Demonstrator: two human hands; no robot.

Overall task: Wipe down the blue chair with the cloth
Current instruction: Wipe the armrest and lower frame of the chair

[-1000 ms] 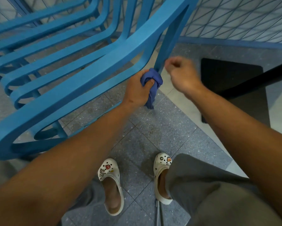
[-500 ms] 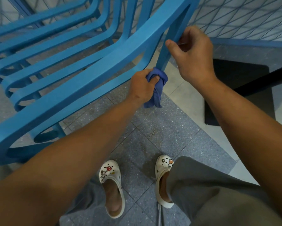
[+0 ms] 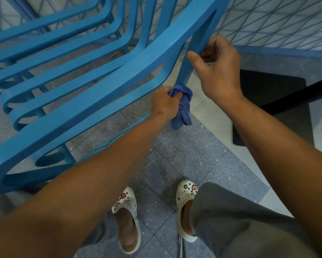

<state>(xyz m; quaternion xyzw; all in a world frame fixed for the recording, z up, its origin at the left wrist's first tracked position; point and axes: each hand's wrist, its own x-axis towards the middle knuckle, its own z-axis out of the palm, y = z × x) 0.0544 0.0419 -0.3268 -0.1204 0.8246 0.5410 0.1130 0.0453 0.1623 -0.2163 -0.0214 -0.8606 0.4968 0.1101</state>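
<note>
Left hand (image 3: 165, 103) clenched around a bunched blue cloth (image 3: 182, 107), soft and creased, loose tail hanging below the fist; the wad sits against the lower part of the chair leg (image 3: 189, 64). Right hand (image 3: 219, 68) grasps that same leg higher up, fingers curled round its far side, thumb lying along the near face. The leg is a flat, slanted bar of the blue chair (image 3: 93, 94), which fills the left and upper view: matte, finely grained surface, seat and back formed of long curved slats with rounded loop ends. Below: speckled grey floor tiles (image 3: 184, 155), white perforated clogs (image 3: 127, 218) with small charms, grey trousers (image 3: 236, 224). Dark mat (image 3: 272, 90) at right.
</note>
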